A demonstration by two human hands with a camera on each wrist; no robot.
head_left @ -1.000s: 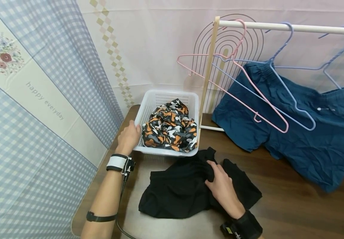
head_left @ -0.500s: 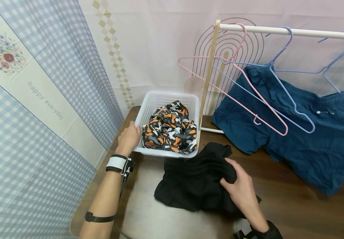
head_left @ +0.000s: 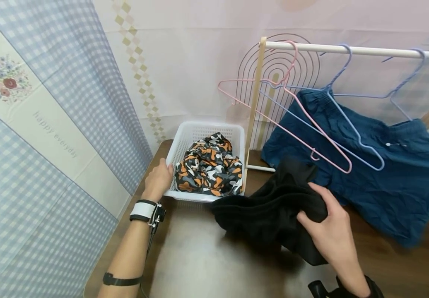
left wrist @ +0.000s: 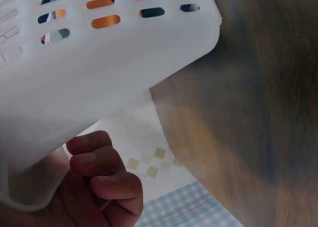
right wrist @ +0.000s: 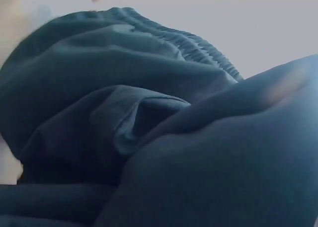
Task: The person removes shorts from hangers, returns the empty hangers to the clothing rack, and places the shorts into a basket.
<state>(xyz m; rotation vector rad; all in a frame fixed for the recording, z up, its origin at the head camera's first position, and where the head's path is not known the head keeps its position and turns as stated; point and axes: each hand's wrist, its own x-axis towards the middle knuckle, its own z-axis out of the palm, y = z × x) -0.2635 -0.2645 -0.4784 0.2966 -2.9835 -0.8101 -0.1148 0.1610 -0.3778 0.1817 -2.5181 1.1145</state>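
Black cloth [head_left: 270,213] is hanging in bunched folds from the person's right hand [head_left: 331,223], whose thumb and fingers are gripping it at its right side. It is being held over the brown table [head_left: 397,273], its left end reaching close to the basket's front right corner; whether the two are touching, I cannot tell. The left hand [head_left: 157,180] is gripping the left side of the white plastic basket [head_left: 196,197], and the left wrist view is showing its fingers curling by the rim. Inside the basket, a crumpled camouflage cloth [head_left: 210,167] in orange, black, grey and white is lying. Just right of the basket, a wooden post [head_left: 254,103] is supporting a white rail [head_left: 367,50]. One pink hanger [head_left: 311,119] and two blue hangers [head_left: 345,114] are hanging from it. Behind them, dark blue shorts [head_left: 371,174] are spreading wide. Farther left, a blue checked curtain [head_left: 20,207] is hanging.
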